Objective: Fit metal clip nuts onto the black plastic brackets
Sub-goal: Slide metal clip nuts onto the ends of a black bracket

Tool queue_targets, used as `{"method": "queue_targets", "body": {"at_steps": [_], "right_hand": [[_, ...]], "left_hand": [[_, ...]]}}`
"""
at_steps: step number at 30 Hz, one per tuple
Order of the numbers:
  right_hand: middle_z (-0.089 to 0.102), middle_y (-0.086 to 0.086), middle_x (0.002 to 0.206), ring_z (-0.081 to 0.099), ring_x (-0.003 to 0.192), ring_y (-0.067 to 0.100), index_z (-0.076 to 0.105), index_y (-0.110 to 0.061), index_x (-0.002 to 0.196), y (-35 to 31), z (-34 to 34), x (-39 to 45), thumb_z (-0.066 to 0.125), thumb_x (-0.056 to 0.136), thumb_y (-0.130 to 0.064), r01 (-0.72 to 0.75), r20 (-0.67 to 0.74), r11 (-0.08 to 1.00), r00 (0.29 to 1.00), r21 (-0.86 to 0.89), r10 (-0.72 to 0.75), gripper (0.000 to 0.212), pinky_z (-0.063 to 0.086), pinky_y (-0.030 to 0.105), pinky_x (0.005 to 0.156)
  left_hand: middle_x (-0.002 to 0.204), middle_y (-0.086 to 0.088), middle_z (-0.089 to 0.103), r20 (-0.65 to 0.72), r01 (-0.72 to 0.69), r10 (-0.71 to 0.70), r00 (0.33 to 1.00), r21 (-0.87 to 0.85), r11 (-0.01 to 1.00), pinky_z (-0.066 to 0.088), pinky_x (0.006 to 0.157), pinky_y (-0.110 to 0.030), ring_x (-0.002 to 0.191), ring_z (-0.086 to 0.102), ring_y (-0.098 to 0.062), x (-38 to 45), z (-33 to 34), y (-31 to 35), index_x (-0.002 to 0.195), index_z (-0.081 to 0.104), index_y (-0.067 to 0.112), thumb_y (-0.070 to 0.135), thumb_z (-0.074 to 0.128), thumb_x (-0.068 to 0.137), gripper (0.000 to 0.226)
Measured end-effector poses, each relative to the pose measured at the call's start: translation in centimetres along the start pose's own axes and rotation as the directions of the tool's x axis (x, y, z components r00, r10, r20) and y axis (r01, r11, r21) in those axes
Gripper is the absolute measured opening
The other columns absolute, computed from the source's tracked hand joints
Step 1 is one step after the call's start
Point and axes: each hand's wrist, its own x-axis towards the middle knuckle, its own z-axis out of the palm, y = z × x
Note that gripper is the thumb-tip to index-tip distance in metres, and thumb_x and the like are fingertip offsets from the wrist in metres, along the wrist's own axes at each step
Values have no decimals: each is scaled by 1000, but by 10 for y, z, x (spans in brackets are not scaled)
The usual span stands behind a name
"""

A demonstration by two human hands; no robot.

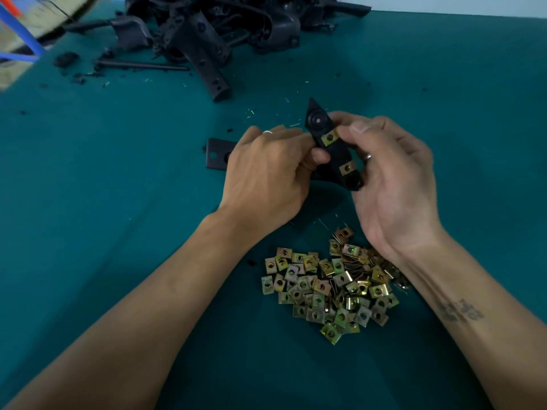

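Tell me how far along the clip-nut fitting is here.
Done: two clip nuts sit on the held bracket. In hand: both the left hand and right hand grip it. Left: a heap of loose nuts and a bracket pile.

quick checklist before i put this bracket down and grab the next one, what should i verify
1. Bracket held securely: ok, the left hand and right hand both grip it above the table.
2. Upper clip nut on: ok, it sits over the bracket's edge under the right thumb.
3. Lower clip nut on: ok, visible near the bracket's lower end.
4. Nut holes lined up with bracket holes: cannot tell.
5. Spare clip nuts in reach: ok, piled just below the hands.
6. Next bracket available: ok, the pile of black parts lies at the far edge.
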Motion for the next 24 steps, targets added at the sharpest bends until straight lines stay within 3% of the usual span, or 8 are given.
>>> {"method": "queue_targets", "body": {"at_steps": [3, 7, 11, 13, 15, 20, 22, 24], "right_hand": [[66, 24, 120, 62, 111, 34, 56, -4, 89, 2, -7, 2, 53, 98, -19, 4, 115, 997, 993, -77, 4, 18, 45, 58, 107], [67, 15, 124, 61, 121, 29, 60, -9, 126, -3, -9, 4, 54, 95, -40, 46, 180, 987, 984, -154, -18, 44, 47, 49, 108], [67, 8, 127, 66, 116, 20, 53, -5, 137, -10, -13, 0, 65, 92, -17, 130, 155, 974, 983, -187, -101, 49, 52, 37, 101], [73, 12, 113, 71, 102, 24, 60, -3, 129, -13, -14, -8, 65, 92, -10, 154, 84, 970, 987, -190, -140, 38, 56, 46, 97], [75, 5, 99, 72, 89, 15, 66, -6, 114, -21, -18, -21, 64, 94, -4, 223, 20, 953, 975, -204, -224, 20, 60, 36, 82], [57, -3, 68, 51, 59, -2, 62, 4, 120, -68, -63, -70, 58, 93, 14, 339, -251, 907, 882, -249, -398, 29, 44, 9, 60], [46, 12, 68, 43, 65, 10, 57, 4, 131, -84, -95, -101, 56, 93, 14, 317, -372, 911, 838, -263, -399, 39, 40, 13, 62], [54, 22, 84, 46, 77, 22, 56, 4, 136, -93, -132, -140, 57, 95, 11, 271, -490, 929, 792, -253, -365, 42, 44, 22, 68]], "left_hand": [[72, 5, 58, -50, 21, -21, 999, 1, 1000, 28, 68, -32, 66, 52, -26, 0, 1, -1, 74, 56, 16, 26, 48, 103, 32], [70, 5, 42, -117, 62, -71, 991, -76, 995, 24, 61, -33, 60, 35, -20, 7, -4, 5, 74, 36, 20, 27, 42, 106, 33], [63, 6, 39, -188, 229, -294, 937, -304, 925, 26, 51, -33, 55, 34, -13, 20, -12, 26, 70, 36, 13, 35, 35, 108, 44], [58, 11, 33, -183, 253, -384, 905, -494, 832, 23, 48, -26, 52, 28, -5, 32, -13, 50, 66, 33, 18, 36, 33, 109, 46], [55, 12, 29, -127, 246, -414, 901, -637, 731, 21, 47, -21, 49, 25, -4, 45, -11, 85, 64, 30, 21, 33, 34, 110, 48], [51, 14, 32, 78, 237, -294, 952, -798, 554, 25, 51, -26, 51, 28, -2, 44, 2, 183, 62, 29, 27, 28, 32, 110, 48], [56, 13, 47, 194, 237, -137, 971, -767, 597, 34, 55, -29, 53, 41, -2, 30, 14, 220, 66, 42, 24, 30, 34, 106, 41], [88, 4, 71, 367, 268, 37, 930, -741, 615, 51, 77, -34, 83, 66, -10, 12, 31, 257, 101, 63, 14, 30, 37, 98, 31]]}}
